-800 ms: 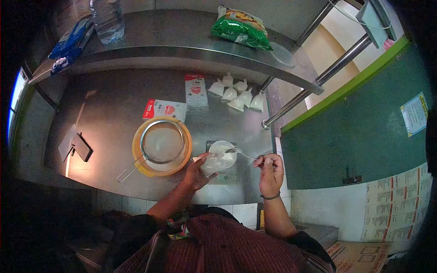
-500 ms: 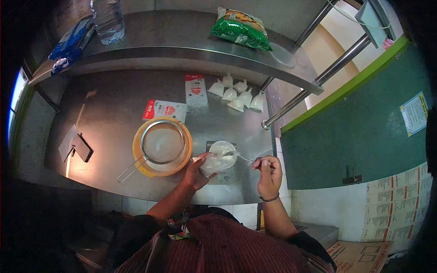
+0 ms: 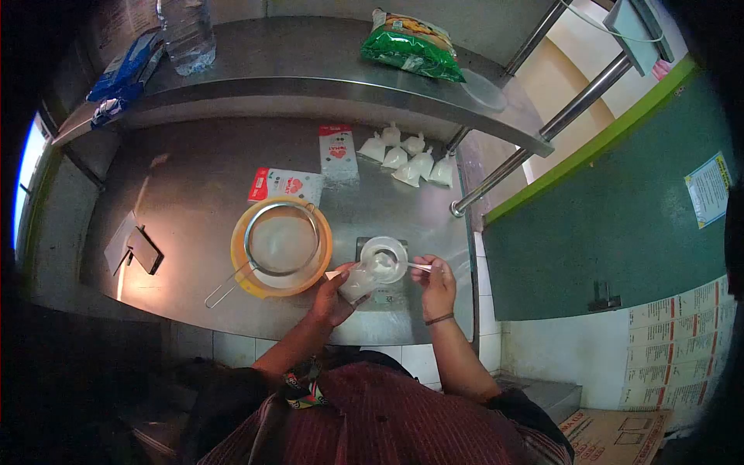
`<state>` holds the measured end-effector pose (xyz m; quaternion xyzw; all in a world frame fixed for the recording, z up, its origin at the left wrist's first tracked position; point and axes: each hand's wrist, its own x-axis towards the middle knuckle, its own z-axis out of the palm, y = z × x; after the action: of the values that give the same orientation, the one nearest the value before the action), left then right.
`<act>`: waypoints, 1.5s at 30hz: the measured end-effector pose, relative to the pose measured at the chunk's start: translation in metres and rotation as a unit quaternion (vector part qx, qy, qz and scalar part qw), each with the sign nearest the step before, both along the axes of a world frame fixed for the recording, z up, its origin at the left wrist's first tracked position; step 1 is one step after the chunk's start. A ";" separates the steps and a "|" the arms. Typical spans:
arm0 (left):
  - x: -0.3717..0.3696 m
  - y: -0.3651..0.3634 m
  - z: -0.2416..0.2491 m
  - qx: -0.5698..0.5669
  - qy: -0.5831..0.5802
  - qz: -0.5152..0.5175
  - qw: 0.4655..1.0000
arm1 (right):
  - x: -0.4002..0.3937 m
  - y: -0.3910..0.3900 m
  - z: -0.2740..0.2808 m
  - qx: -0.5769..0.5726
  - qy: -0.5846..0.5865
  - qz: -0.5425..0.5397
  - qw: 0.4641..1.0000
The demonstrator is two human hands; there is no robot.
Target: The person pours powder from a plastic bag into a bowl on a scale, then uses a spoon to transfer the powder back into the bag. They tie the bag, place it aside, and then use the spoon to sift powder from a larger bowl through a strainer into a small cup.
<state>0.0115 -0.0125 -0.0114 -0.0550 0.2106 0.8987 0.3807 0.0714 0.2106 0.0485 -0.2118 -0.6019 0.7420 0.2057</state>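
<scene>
My left hand (image 3: 333,304) is closed round a clear plastic bag (image 3: 358,285) with white powder in it, its mouth tilted toward a white bowl (image 3: 398,246). In my right hand (image 3: 437,287) is a spoon (image 3: 419,267), held by the handle between thumb and fingers. Its head reaches over the bowl at the bag's mouth, among white powder. Beneath the bowl lies what looks like a flat scale (image 3: 381,298). Left of my left hand stands an orange-yellow basin (image 3: 325,260) with a wire sieve (image 3: 280,239) resting across its top.
Several small tied bags (image 3: 418,166) of white powder sit at the back right, near two red-and-white boxes (image 3: 339,151). A dark phone-like device (image 3: 146,249) stands at left. A shelf (image 3: 294,87) above holds a green packet (image 3: 411,53), a water bottle (image 3: 186,39) and blue packaging (image 3: 128,66).
My right hand has moved left with the spoon, closer to the bowl and the bag. My left hand keeps the bag in nearly the same place.
</scene>
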 end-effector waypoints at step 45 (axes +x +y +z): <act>0.035 -0.010 0.070 0.049 0.043 0.011 0.998 | -0.014 -0.039 0.158 0.537 0.153 0.347 0.754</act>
<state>0.0467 -0.0223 0.0588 0.0000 0.1817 0.9137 0.3636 0.0575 0.1720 0.2069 0.2729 -0.8941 0.3399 0.1029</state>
